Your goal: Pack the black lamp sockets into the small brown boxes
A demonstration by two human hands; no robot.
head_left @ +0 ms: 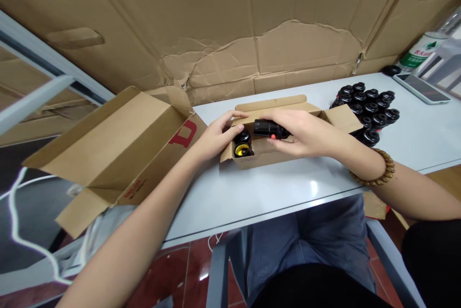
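A small open cardboard box point(259, 160) lies lengthwise on the table in front of me. My left hand point(219, 136) curls over its left end, fingers at the back wall and thumb by the black pieces inside. Two black cylindrical pieces point(243, 144) sit in that end, the nearer one showing a yellow ring in its mouth. Gripped in my right hand point(304, 133) is a black cylinder point(267, 128) with a red button, held roughly level over the box. My right fingers partly hide its far end.
Several similar black cylinders point(370, 111) stand grouped at the right. Behind them are a phone point(421, 88) and a water bottle point(421, 53). A larger open carton point(144, 154) leans at the table's left edge. A tall cardboard wall point(223, 20) rises behind the white table point(223, 202).
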